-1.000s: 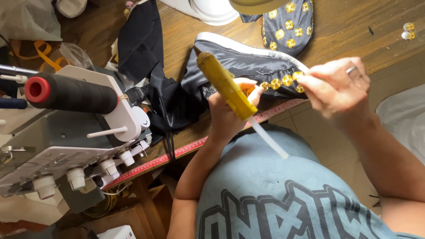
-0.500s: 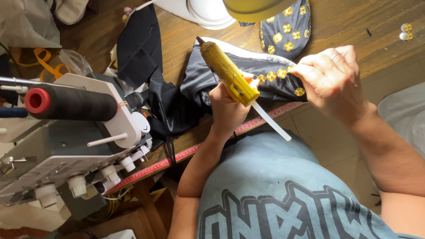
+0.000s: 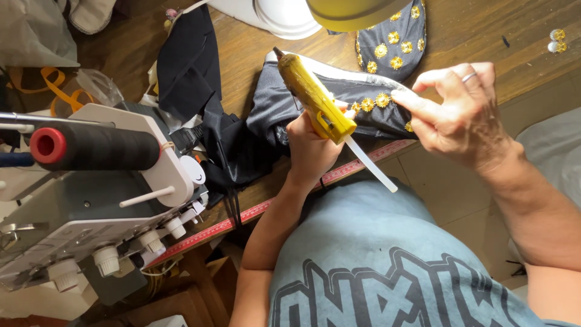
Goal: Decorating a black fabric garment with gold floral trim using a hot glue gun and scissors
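My left hand point(image 3: 311, 148) grips a yellow hot glue gun point(image 3: 311, 97) with a white glue stick point(image 3: 370, 165) sticking out of its back; the nozzle points away from me over the fabric. My right hand point(image 3: 460, 118), with a ring on one finger, presses its fingertips on a row of gold sequin flowers point(image 3: 378, 102) along the edge of a dark satin garment point(image 3: 339, 109) lying on the wooden table point(image 3: 478, 36). Whether it pinches a loose flower is unclear.
A grey sewing machine point(image 3: 91, 212) with a black thread spool point(image 3: 103, 147) stands at the left. Black cloth point(image 3: 187, 66) is heaped beside it. Another flower-studded dark piece point(image 3: 393, 42), a white object point(image 3: 278, 15) and loose sequins point(image 3: 555, 39) lie farther back. A red measuring tape point(image 3: 242, 215) lines the table edge.
The glue gun has tilted up and moved slightly away from the flower row. My right hand has slid left along the trim and pressed down on it.
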